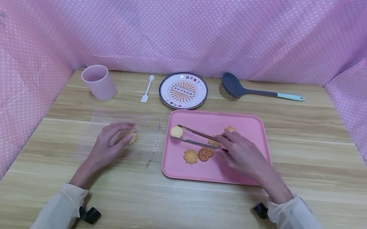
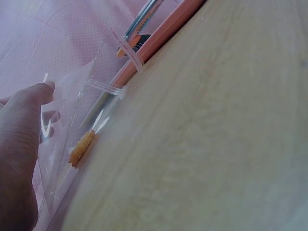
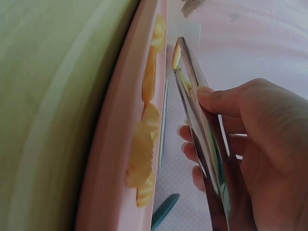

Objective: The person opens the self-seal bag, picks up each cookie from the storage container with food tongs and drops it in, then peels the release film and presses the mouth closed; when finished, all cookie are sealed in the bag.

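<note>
My right hand (image 1: 247, 157) grips metal tongs (image 1: 197, 143), whose tips pinch a round pale cookie (image 1: 177, 132) over the left end of the pink tray (image 1: 176, 170). On that tray lie a flower-shaped cookie (image 1: 190, 157), a pretzel-shaped cookie (image 1: 206, 154) and other cookies partly hidden by the hand and tongs. To the left, a clear zip bag (image 1: 143, 153) lies on the table, its mouth toward the tray. The left hand (image 1: 108, 143) pinches the bag's upper film and lifts it. Inside the bag sits a golden cookie (image 2: 82, 148), near the left fingertips.
Along the back of the table stand a pink cup (image 1: 99, 83), a small white spatula-spoon (image 1: 148, 88), a patterned plate (image 1: 183, 91) and a dark slotted skimmer (image 1: 232, 85) with a mint handle end. Behind them hangs a pink dotted cloth (image 1: 181, 21).
</note>
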Demonstrator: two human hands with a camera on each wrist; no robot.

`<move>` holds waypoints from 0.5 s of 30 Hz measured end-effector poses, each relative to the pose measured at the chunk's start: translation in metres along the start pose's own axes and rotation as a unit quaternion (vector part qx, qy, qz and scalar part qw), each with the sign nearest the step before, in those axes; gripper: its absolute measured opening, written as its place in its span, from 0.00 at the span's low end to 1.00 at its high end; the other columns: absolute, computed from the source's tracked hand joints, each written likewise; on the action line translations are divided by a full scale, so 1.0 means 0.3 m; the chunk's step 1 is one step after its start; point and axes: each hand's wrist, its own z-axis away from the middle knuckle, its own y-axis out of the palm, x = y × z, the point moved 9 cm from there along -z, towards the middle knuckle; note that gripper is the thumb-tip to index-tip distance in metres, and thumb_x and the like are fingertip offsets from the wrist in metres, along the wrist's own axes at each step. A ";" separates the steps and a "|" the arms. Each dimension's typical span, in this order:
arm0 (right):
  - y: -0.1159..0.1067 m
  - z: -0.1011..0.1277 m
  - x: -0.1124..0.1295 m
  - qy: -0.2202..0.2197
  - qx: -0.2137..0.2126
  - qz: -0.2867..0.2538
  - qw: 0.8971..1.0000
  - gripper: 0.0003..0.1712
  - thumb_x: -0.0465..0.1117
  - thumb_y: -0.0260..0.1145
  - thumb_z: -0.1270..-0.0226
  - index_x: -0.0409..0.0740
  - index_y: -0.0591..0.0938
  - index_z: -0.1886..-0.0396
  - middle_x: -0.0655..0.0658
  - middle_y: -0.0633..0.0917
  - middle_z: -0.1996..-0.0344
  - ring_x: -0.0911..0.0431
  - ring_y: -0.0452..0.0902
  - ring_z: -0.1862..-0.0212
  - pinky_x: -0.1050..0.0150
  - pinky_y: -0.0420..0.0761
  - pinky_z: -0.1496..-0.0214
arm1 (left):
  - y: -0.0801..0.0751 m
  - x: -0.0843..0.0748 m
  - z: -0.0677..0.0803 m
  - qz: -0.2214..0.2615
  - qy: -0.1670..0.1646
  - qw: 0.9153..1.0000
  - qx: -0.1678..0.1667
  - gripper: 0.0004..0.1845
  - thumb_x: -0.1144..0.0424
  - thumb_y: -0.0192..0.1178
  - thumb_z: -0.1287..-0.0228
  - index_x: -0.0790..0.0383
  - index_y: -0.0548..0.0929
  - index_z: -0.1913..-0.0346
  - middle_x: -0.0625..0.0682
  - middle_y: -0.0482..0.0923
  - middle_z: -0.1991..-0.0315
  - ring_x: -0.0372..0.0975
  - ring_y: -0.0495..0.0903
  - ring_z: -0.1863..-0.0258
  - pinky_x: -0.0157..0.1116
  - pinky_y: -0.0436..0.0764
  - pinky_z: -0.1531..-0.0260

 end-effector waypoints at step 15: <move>0.060 -0.084 0.090 -0.024 0.010 -0.013 1.000 0.18 0.37 0.72 0.31 0.39 0.83 0.44 0.45 0.82 0.58 0.50 0.76 0.57 0.54 0.80 0.54 | 0.000 0.001 0.001 -0.003 -0.007 1.000 0.002 0.15 0.79 0.67 0.36 0.65 0.85 0.48 0.56 0.84 0.41 0.48 0.75 0.37 0.37 0.59 0.33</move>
